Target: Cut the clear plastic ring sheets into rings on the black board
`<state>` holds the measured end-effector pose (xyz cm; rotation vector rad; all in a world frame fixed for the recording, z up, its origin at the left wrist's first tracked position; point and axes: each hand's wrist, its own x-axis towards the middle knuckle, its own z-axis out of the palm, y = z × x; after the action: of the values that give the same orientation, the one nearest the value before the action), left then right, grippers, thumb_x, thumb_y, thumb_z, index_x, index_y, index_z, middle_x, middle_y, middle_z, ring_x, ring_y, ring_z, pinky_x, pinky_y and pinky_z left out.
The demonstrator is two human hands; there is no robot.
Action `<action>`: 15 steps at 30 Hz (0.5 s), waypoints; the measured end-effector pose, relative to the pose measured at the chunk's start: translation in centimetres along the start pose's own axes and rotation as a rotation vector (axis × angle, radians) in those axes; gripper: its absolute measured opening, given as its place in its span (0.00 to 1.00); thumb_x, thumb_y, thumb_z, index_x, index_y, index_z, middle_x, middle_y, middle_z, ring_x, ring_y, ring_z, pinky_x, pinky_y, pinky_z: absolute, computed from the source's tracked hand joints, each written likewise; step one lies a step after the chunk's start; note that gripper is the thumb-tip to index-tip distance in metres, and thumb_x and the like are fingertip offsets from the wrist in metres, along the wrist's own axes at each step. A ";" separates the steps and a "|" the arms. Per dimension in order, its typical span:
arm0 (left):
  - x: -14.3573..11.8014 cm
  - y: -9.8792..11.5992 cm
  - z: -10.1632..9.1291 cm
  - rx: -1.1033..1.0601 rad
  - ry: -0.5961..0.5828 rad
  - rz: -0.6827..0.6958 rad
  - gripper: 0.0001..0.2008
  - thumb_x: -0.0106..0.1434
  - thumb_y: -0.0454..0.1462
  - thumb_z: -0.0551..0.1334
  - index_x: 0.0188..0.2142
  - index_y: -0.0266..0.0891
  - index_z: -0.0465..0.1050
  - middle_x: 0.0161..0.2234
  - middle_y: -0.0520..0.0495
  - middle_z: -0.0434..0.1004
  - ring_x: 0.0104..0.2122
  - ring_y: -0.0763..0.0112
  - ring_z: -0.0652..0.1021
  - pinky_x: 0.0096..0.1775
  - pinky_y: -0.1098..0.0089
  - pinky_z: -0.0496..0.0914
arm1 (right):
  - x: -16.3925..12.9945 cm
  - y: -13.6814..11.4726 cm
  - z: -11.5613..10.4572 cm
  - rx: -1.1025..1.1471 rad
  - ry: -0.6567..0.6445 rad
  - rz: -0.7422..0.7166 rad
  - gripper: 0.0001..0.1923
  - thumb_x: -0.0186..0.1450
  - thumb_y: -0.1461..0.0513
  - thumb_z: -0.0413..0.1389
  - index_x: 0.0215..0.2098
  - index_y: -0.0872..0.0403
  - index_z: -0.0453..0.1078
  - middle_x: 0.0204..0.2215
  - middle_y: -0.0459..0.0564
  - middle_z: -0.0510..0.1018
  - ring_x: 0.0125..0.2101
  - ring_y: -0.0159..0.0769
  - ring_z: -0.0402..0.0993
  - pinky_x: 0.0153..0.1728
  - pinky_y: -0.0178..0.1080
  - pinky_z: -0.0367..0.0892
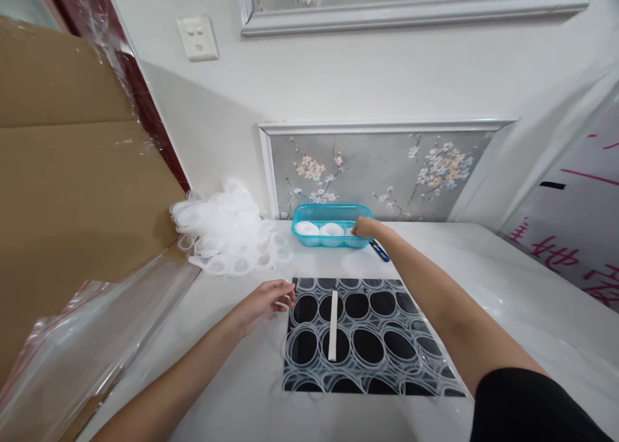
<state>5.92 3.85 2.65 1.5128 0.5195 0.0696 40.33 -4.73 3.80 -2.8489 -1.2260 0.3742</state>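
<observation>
A black sheet (368,346) lies on the white table, covered by sheer white netting with rows of oval rings. Across it rests a narrow off-white strip (333,326). My left hand (271,302) hovers at the sheet's upper left corner, fingers loosely bent and apart, with nothing visible in them. Farther back, my right hand (366,227) reaches into the right end of a blue plastic basket (333,211). Its fingers are closed on a white roll (350,232), partly hidden by the hand and basket wall. Two more white rolls (331,229) sit beside it in the basket.
A heap of white ring netting (227,226) lies left of the basket. A blue utility knife (380,251) is near the basket's right end. Cardboard (72,151) and clear plastic bags (97,339) stand along the left. A wall with framed floral panels (387,171) rises behind the table.
</observation>
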 end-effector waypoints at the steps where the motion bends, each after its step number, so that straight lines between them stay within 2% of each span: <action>1: 0.0 -0.1 0.0 0.018 0.005 0.003 0.21 0.53 0.53 0.65 0.29 0.36 0.69 0.33 0.48 0.70 0.34 0.69 0.72 0.37 0.71 0.63 | 0.0 0.0 0.0 -0.001 0.008 0.010 0.15 0.66 0.56 0.54 0.46 0.56 0.71 0.46 0.54 0.74 0.48 0.40 0.70 0.51 0.50 0.64; 4: 0.1 -0.4 0.1 0.103 0.032 0.009 0.21 0.54 0.53 0.64 0.29 0.36 0.69 0.32 0.49 0.69 0.33 0.71 0.71 0.35 0.73 0.62 | -0.4 0.1 -0.6 -0.008 0.053 0.035 0.15 0.66 0.57 0.55 0.47 0.58 0.70 0.46 0.56 0.75 0.47 0.41 0.71 0.48 0.48 0.66; 6: 0.1 -0.5 0.1 0.173 0.041 0.003 0.21 0.54 0.53 0.64 0.28 0.36 0.69 0.30 0.49 0.69 0.30 0.72 0.69 0.31 0.74 0.59 | -1.2 0.1 -1.3 -0.013 0.116 0.034 0.14 0.65 0.61 0.54 0.46 0.60 0.71 0.45 0.61 0.75 0.46 0.45 0.72 0.46 0.46 0.66; 9: -0.7 0.1 0.1 0.287 -0.005 -0.018 0.21 0.54 0.54 0.64 0.31 0.36 0.71 0.27 0.50 0.68 0.25 0.74 0.64 0.26 0.74 0.54 | -4.1 -0.4 -1.9 -0.012 0.229 -0.050 0.16 0.66 0.64 0.48 0.46 0.62 0.72 0.45 0.67 0.75 0.47 0.50 0.72 0.43 0.42 0.64; 11: -1.9 0.9 0.2 0.464 -0.118 -0.009 0.21 0.57 0.53 0.62 0.35 0.36 0.73 0.28 0.50 0.68 0.25 0.74 0.64 0.26 0.74 0.55 | -7.3 -1.3 -1.0 0.001 0.239 -0.188 0.17 0.67 0.62 0.47 0.48 0.58 0.71 0.42 0.61 0.77 0.44 0.45 0.73 0.42 0.39 0.63; 13: -3.3 1.6 0.4 0.704 -0.291 0.013 0.21 0.59 0.53 0.60 0.42 0.39 0.74 0.31 0.50 0.71 0.27 0.73 0.67 0.28 0.74 0.58 | -11.0 -2.5 1.1 0.014 0.165 -0.379 0.17 0.64 0.60 0.51 0.51 0.51 0.69 0.36 0.51 0.79 0.38 0.37 0.75 0.39 0.34 0.63; 15: -4.7 1.7 0.9 0.909 -0.432 0.048 0.21 0.59 0.52 0.61 0.46 0.42 0.73 0.34 0.51 0.73 0.30 0.71 0.70 0.30 0.74 0.60 | -14.4 -3.7 3.8 -0.026 0.100 -0.625 0.21 0.61 0.62 0.51 0.53 0.51 0.67 0.31 0.52 0.79 0.33 0.38 0.75 0.34 0.35 0.63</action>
<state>2.58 1.44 5.55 2.3410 0.1493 -0.5115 27.31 -12.78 3.60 -2.2866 -1.9891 0.1863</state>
